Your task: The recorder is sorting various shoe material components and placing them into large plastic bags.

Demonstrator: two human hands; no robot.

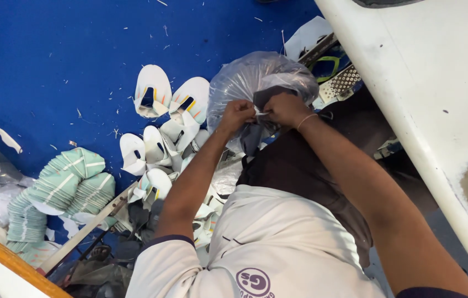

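Light was bright and even, falling from overhead. The white counter (438,60) at two o'clock glared, nearly washed out. The clear plastic bag (256,77) at centre caught soft sheen. Shadows stayed short, darkest under the counter's edge at four o'clock. Focus was slightly soft throughout, with mild stretching at the corners.

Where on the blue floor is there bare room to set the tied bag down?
Bare: the blue floor above the white shoe uppers, only specks there. Crowded: around the green stacks, and beneath both hands gripping the plastic bag.
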